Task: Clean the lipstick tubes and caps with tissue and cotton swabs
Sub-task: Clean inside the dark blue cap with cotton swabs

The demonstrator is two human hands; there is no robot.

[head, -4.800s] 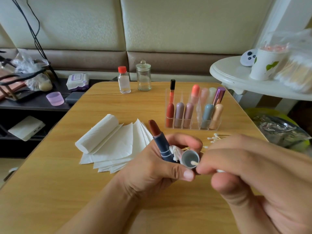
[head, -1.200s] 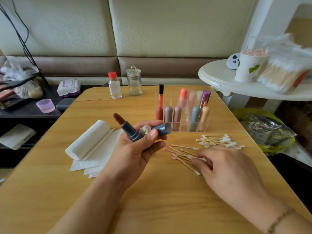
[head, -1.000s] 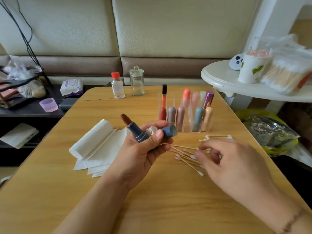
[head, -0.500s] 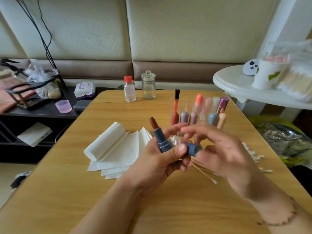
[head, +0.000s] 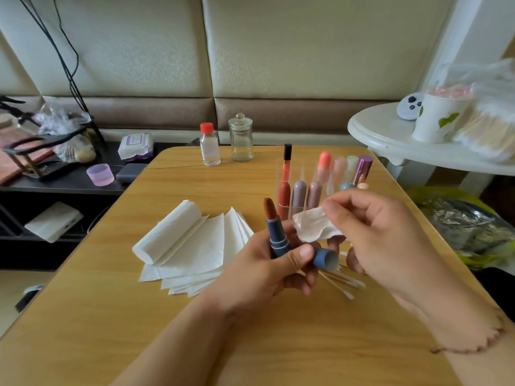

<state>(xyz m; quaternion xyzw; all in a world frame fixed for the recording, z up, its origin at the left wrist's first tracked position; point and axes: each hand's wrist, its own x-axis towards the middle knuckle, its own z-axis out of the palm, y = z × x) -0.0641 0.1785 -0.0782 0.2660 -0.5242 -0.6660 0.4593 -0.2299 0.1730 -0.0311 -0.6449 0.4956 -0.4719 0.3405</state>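
The open lipstick tube (head: 276, 235) and its blue cap (head: 324, 258) are both being gripped in the left hand (head: 267, 271), just above the surface (head: 111, 316) at frame centre. The bullet is pointing to about 12 o'clock and the cap mouth to about 4 o'clock. A crumpled tissue piece (head: 315, 224) is being pinched by the right hand (head: 390, 240), touching or just beside the tube.

Tube and cap are being judged light, rigid and smooth, so probably slippery; the barrel is the place to hold. The exposed bullet is likely soft and smearable and is best left untouched. The tissue is limp and tears easily.

Cotton swabs (head: 341, 282) are lying at 4 o'clock of the left hand, the tissue stack (head: 192, 246) at 9 o'clock, and the organiser (head: 320, 188) at 12 o'clock.
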